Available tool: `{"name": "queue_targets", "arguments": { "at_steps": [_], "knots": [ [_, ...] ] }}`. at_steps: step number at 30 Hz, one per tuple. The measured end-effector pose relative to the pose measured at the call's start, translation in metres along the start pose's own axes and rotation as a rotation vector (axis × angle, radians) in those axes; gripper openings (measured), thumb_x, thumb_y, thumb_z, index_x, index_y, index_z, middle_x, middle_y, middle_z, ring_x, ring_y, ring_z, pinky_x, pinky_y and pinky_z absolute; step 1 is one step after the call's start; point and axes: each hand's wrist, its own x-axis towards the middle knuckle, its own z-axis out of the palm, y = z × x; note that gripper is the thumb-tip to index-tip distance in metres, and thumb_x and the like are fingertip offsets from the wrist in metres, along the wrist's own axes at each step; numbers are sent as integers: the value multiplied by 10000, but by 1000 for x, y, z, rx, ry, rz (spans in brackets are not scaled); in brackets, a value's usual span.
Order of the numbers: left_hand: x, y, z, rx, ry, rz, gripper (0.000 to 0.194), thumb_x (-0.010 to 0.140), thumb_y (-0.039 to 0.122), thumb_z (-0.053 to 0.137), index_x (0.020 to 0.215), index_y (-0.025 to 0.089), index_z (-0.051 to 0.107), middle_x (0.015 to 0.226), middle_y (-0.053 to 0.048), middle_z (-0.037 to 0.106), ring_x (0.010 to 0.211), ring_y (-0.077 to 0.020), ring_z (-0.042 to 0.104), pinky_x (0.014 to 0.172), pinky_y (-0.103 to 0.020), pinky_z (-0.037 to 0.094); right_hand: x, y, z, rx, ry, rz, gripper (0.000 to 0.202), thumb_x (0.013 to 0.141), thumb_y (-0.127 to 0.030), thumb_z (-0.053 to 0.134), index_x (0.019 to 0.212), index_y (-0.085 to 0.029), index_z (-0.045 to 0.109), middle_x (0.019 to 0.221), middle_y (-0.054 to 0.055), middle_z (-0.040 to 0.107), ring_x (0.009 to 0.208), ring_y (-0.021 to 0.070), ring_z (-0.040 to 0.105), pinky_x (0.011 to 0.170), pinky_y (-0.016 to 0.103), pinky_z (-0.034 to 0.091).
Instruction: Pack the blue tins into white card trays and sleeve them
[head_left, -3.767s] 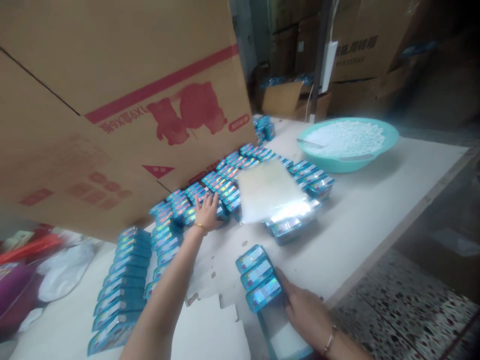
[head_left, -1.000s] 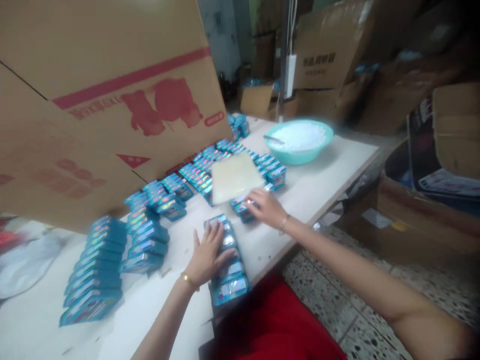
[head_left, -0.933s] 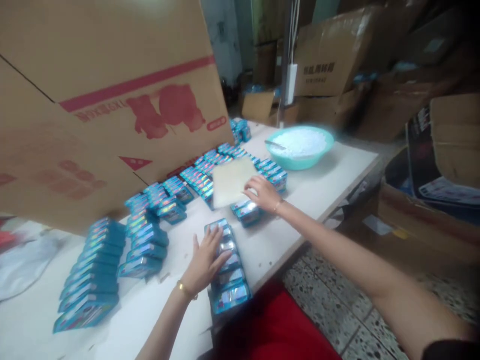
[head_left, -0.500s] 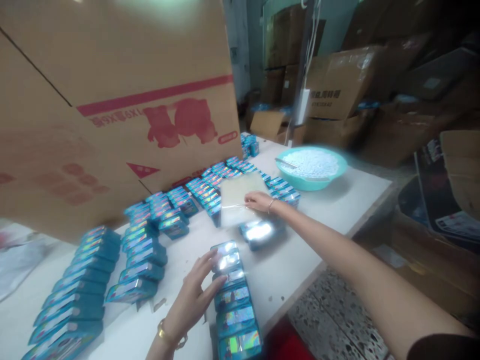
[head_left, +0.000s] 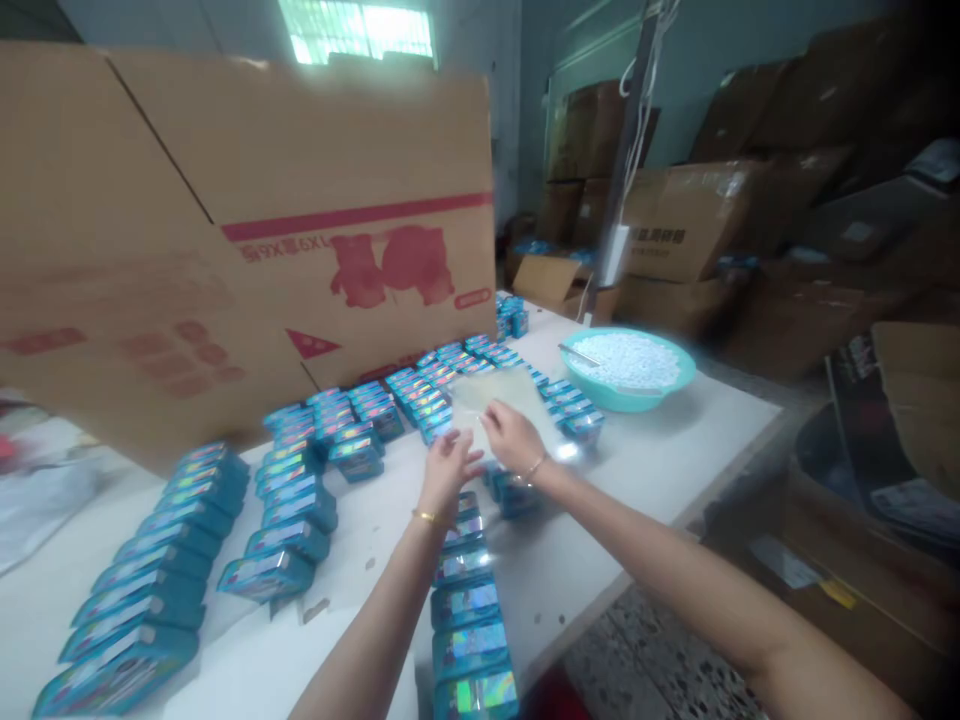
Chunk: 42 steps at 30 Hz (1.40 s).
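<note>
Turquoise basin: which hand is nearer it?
Right: the right hand is at the translucent plastic sheets, left of the turquoise basin and closer to the person; the left hand is farther left, by the sheets' near-left edge.

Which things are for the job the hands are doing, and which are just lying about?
Probably for the job:
clear plastic, at the right hand's fingertips, with the left hand close by
small blue boxes, the nearest row beside the left wrist

Probably just lying about:
big cardboard box
brown boxes at the back

Can't tell:
bowl of white bits; no hand touches it
</note>
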Motion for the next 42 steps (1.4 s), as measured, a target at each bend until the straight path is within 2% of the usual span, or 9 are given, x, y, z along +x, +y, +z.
{"name": "queue_targets", "arguments": {
  "at_steps": [7,11,15,18,24,31,35,38,42],
  "knots": [
    [11,-23,-7,13,72,85,347,572,429,713,643,148,521,553,29,534,523,-93,524,488,-199,441,-59,-3,9,290,-148,40,323,807,-433,574,1003,-200,467,745,-47,474,646,118,457,611,216,358],
    [1,-21,-7,33,7,121,370,576,427,721,582,159,466,485,49,487,482,-77,470,497,-202,432,-64,7,5,428,-267,-71,212,820,-358,542,720,-190,460,664,-53,450,619,101,421,604,209,350],
    [-5,-12,-8,103,25,168,314,670,450,642,675,164,511,632,10,554,640,-135,566,585,-253,493,-56,14,-19,495,-117,117,221,872,-315,396,682,-203,407,568,-67,408,550,101,422,553,205,340],
    [-9,-5,0,227,82,241,247,730,416,553,733,170,534,760,-37,593,718,-183,601,600,-299,504,-50,10,-42,301,10,212,151,848,-302,421,742,-200,454,570,-69,429,544,104,441,536,200,314],
    [-35,15,37,643,52,772,144,758,248,449,738,190,579,699,-21,575,667,-172,554,657,-297,440,-41,-20,-73,-178,-48,231,146,849,-245,489,955,-208,582,689,-3,642,646,140,584,539,216,296],
    [-35,30,13,354,205,482,291,764,357,503,541,196,410,475,47,433,453,-120,493,456,-215,357,-33,-76,-142,-502,285,-25,390,899,-144,370,1238,-229,544,1044,79,676,862,171,634,698,235,419],
    [-72,28,1,362,276,816,302,833,357,508,591,190,436,547,34,453,538,-116,479,534,-230,401,-39,-104,-124,-619,22,-100,335,872,-85,394,1087,-201,623,944,89,688,770,165,646,618,227,406],
    [-103,28,0,505,111,1102,119,861,232,475,795,183,561,831,-56,602,824,-174,583,757,-290,476,-46,-103,-97,-571,-99,-52,258,908,-144,395,932,-177,650,863,97,692,749,164,650,589,225,378],
    [-108,26,1,854,-104,1045,297,863,108,342,1020,170,586,1085,-138,605,1065,-216,560,923,-353,458,-55,-86,-74,-353,-145,-44,306,937,-286,409,790,-186,658,799,77,698,739,162,636,585,230,347]
  ]
}}
